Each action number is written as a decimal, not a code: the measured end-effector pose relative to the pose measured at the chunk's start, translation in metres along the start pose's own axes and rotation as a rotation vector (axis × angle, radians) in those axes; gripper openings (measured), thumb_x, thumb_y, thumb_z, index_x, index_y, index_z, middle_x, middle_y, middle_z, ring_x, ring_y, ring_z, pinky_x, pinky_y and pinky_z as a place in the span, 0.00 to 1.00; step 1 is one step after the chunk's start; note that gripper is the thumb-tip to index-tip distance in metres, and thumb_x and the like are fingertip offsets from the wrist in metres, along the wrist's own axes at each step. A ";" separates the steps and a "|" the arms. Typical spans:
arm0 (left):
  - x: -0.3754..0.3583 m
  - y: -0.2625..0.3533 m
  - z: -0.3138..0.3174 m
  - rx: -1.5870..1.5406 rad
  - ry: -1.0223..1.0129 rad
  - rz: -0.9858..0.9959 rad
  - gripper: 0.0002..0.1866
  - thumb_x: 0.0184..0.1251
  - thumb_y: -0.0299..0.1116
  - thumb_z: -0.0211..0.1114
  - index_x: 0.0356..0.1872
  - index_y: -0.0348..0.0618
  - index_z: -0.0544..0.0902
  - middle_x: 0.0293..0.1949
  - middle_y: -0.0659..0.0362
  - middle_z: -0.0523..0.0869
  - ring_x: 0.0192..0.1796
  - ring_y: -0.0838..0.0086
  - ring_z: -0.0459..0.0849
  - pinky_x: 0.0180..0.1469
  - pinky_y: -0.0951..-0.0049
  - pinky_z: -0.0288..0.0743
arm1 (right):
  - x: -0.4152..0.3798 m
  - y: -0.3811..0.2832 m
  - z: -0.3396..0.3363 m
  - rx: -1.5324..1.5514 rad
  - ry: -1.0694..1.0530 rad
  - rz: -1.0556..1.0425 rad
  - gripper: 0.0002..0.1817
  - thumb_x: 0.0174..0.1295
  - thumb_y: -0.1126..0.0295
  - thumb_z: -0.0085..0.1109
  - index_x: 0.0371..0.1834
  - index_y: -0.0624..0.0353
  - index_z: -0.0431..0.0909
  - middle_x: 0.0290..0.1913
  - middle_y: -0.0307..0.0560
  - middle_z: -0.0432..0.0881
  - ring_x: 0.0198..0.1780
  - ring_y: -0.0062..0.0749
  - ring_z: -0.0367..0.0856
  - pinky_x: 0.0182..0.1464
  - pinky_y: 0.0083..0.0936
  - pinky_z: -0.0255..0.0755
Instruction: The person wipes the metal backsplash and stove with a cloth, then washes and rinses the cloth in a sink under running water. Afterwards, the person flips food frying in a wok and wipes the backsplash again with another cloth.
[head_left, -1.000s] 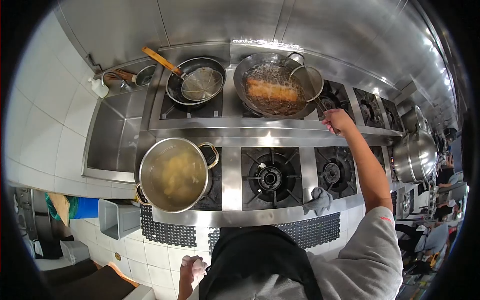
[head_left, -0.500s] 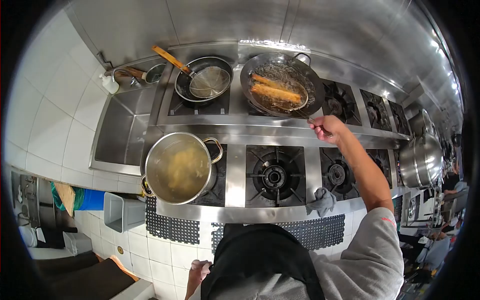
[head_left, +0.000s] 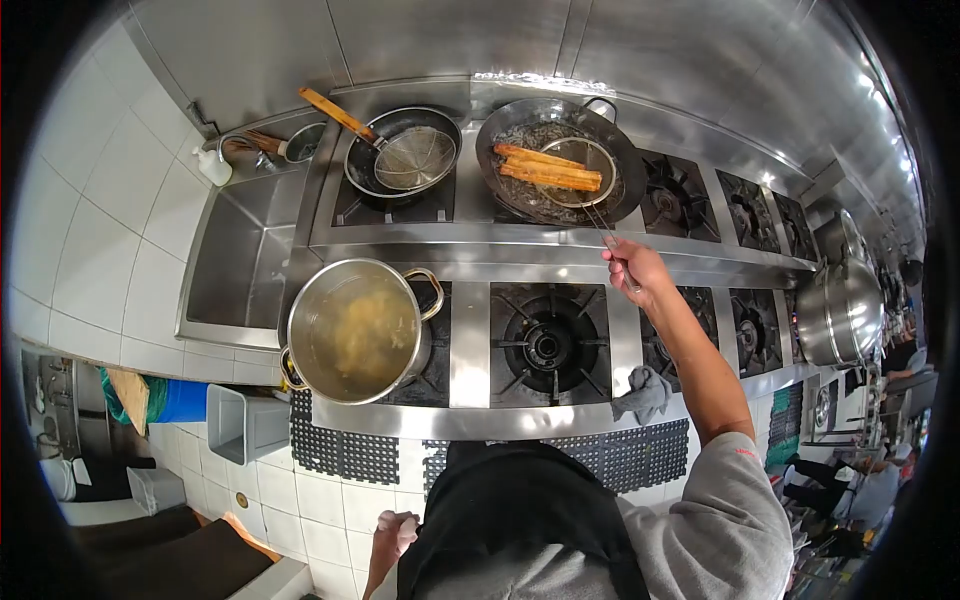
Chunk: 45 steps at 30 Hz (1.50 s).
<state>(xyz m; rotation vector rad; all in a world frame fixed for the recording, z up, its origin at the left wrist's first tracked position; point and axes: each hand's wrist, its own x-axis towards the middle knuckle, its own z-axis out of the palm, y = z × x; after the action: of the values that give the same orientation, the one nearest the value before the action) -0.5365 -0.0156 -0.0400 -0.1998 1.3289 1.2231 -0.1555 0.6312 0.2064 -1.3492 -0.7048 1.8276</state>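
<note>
My right hand (head_left: pixel 636 270) is closed round the thin metal handle of a strainer (head_left: pixel 597 157), held over the wok (head_left: pixel 630 195). Two or so long golden-brown fried sticks (head_left: pixel 550 177) lie across the strainer, sticking out to its left above bubbling oil (head_left: pixel 517 198). Low at my left side, my left hand (head_left: pixel 396 532) has its fingers curled in; something pale may be in it, but I cannot make it out.
A pan (head_left: pixel 360 168) with a wooden-handled strainer (head_left: pixel 414 160) stands left of the wok. Nearer me is a large pot (head_left: pixel 300 350) of cloudy liquid with yellowish pieces. A grey cloth (head_left: pixel 643 395) lies on the stove edge. Steel pots (head_left: pixel 842 315) stand far right.
My right hand has moved slightly down and left. The strainer has risen with the fried sticks, which now lie clear of the oil. My left hand stays low at my side.
</note>
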 end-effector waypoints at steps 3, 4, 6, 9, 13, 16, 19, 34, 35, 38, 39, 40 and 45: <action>0.028 -0.008 -0.028 -0.020 -0.152 -0.046 0.16 0.79 0.46 0.64 0.52 0.47 0.72 0.51 0.41 0.87 0.45 0.57 0.90 0.37 0.66 0.88 | -0.004 -0.003 0.005 -0.063 0.045 0.001 0.14 0.74 0.77 0.48 0.61 0.63 0.69 0.37 0.43 0.80 0.23 0.19 0.71 0.21 0.18 0.68; 0.035 -0.014 -0.035 -0.082 -0.194 -0.047 0.15 0.80 0.44 0.63 0.51 0.46 0.73 0.51 0.40 0.87 0.45 0.56 0.90 0.38 0.64 0.89 | -0.006 -0.005 0.006 -0.078 0.068 -0.001 0.13 0.74 0.77 0.48 0.59 0.63 0.70 0.37 0.43 0.80 0.23 0.19 0.71 0.20 0.18 0.68; 0.047 -0.024 -0.047 -0.206 -0.277 -0.055 0.13 0.82 0.42 0.60 0.49 0.44 0.73 0.53 0.39 0.86 0.45 0.54 0.90 0.40 0.59 0.90 | -0.009 -0.010 0.006 -0.108 0.114 -0.009 0.11 0.73 0.78 0.48 0.56 0.62 0.71 0.35 0.42 0.80 0.23 0.18 0.71 0.20 0.17 0.68; 0.067 -0.030 -0.066 -0.247 -0.310 -0.105 0.11 0.82 0.41 0.58 0.49 0.45 0.73 0.53 0.39 0.86 0.46 0.50 0.90 0.42 0.52 0.91 | 0.004 -0.022 -0.014 0.193 0.021 0.111 0.09 0.72 0.79 0.48 0.52 0.62 0.72 0.34 0.41 0.79 0.23 0.16 0.71 0.20 0.15 0.67; 0.070 -0.028 -0.058 -0.344 -0.436 -0.079 0.08 0.83 0.37 0.54 0.49 0.44 0.74 0.53 0.39 0.86 0.48 0.49 0.90 0.43 0.51 0.91 | 0.012 -0.028 -0.022 0.271 -0.002 0.175 0.07 0.72 0.80 0.48 0.50 0.62 0.73 0.34 0.41 0.78 0.23 0.15 0.71 0.20 0.13 0.66; 0.072 -0.021 -0.056 -0.134 -0.360 -0.058 0.11 0.84 0.36 0.50 0.49 0.40 0.76 0.54 0.39 0.86 0.49 0.50 0.90 0.45 0.54 0.91 | -0.004 -0.026 -0.008 0.117 0.093 0.123 0.09 0.71 0.79 0.49 0.52 0.60 0.72 0.34 0.41 0.78 0.22 0.17 0.70 0.19 0.15 0.65; 0.039 0.009 -0.016 0.135 -0.038 -0.064 0.14 0.85 0.36 0.47 0.49 0.36 0.79 0.54 0.40 0.87 0.49 0.53 0.90 0.46 0.57 0.91 | -0.013 -0.023 -0.001 -0.105 0.189 0.009 0.11 0.70 0.77 0.49 0.54 0.59 0.72 0.33 0.41 0.77 0.21 0.19 0.70 0.18 0.18 0.64; 0.087 -0.056 -0.074 -0.300 -0.412 -0.159 0.18 0.86 0.38 0.46 0.57 0.35 0.78 0.51 0.46 0.88 0.47 0.58 0.91 0.48 0.62 0.90 | -0.038 -0.052 -0.040 -0.903 0.376 -0.352 0.24 0.67 0.76 0.52 0.67 0.68 0.76 0.40 0.54 0.88 0.23 0.30 0.82 0.24 0.30 0.73; 0.088 -0.058 -0.075 -0.319 -0.408 -0.169 0.18 0.86 0.38 0.46 0.58 0.35 0.78 0.51 0.46 0.88 0.47 0.57 0.91 0.48 0.61 0.90 | -0.034 -0.048 -0.052 -1.010 0.358 -0.521 0.24 0.67 0.76 0.53 0.67 0.68 0.77 0.41 0.56 0.88 0.28 0.32 0.84 0.29 0.31 0.75; 0.085 -0.061 -0.071 -0.245 -0.357 -0.096 0.18 0.86 0.38 0.46 0.58 0.34 0.78 0.50 0.46 0.88 0.48 0.57 0.91 0.48 0.61 0.90 | -0.037 -0.043 -0.061 -1.228 0.289 -0.785 0.24 0.67 0.75 0.53 0.66 0.68 0.78 0.46 0.61 0.89 0.42 0.40 0.90 0.45 0.35 0.80; 0.083 -0.061 -0.069 -0.197 -0.334 -0.055 0.18 0.86 0.38 0.46 0.58 0.34 0.78 0.50 0.46 0.88 0.48 0.57 0.91 0.48 0.60 0.89 | -0.057 -0.050 -0.043 -1.241 0.264 -0.707 0.24 0.67 0.75 0.53 0.66 0.67 0.77 0.48 0.63 0.89 0.46 0.44 0.90 0.50 0.37 0.79; 0.083 -0.060 -0.070 -0.238 -0.367 -0.102 0.17 0.85 0.38 0.47 0.57 0.36 0.78 0.51 0.45 0.88 0.47 0.57 0.91 0.48 0.60 0.90 | -0.070 -0.054 -0.029 -1.251 0.240 -0.629 0.24 0.67 0.75 0.53 0.67 0.67 0.77 0.49 0.65 0.89 0.50 0.49 0.90 0.55 0.38 0.79; 0.076 -0.047 -0.060 -0.211 -0.381 -0.148 0.17 0.84 0.43 0.51 0.55 0.38 0.77 0.52 0.45 0.87 0.48 0.55 0.90 0.48 0.58 0.90 | -0.037 -0.048 -0.038 -1.621 0.123 -0.873 0.24 0.64 0.77 0.54 0.65 0.65 0.79 0.50 0.72 0.85 0.51 0.64 0.85 0.57 0.47 0.78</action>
<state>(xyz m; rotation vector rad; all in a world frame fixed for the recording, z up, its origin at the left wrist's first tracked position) -0.5553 -0.0365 -0.1438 -0.1997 0.8415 1.2041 -0.1013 0.6287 0.2532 -1.4815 -2.4397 0.2000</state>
